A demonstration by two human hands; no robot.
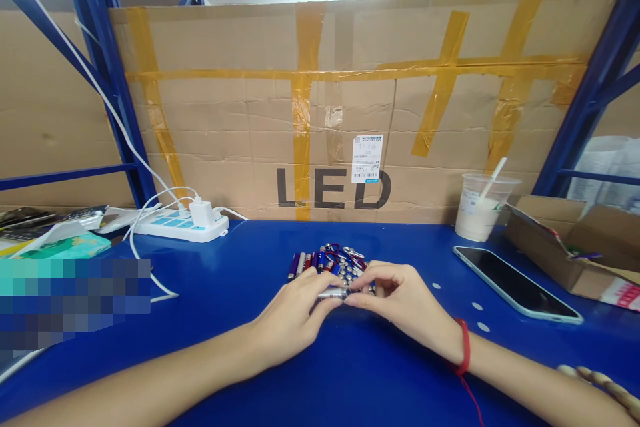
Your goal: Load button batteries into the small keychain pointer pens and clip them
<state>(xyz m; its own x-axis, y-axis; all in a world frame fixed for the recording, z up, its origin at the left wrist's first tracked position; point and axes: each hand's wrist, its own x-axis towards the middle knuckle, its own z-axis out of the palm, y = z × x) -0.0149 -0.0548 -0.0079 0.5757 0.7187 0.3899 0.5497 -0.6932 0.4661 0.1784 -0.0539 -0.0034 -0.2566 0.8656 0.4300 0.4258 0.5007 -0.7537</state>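
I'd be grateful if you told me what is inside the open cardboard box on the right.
A small purple item shows inside the open cardboard box, with a bit of green beside it. The near wall hides the bottom.

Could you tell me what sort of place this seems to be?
Probably a small workshop or warehouse packing bench: blue metal racking, a large taped cardboard sheet marked "LED", and a pile of small metallic parts on the blue tabletop.

Bright overhead light; small central metal pieces perhaps slightly soft.
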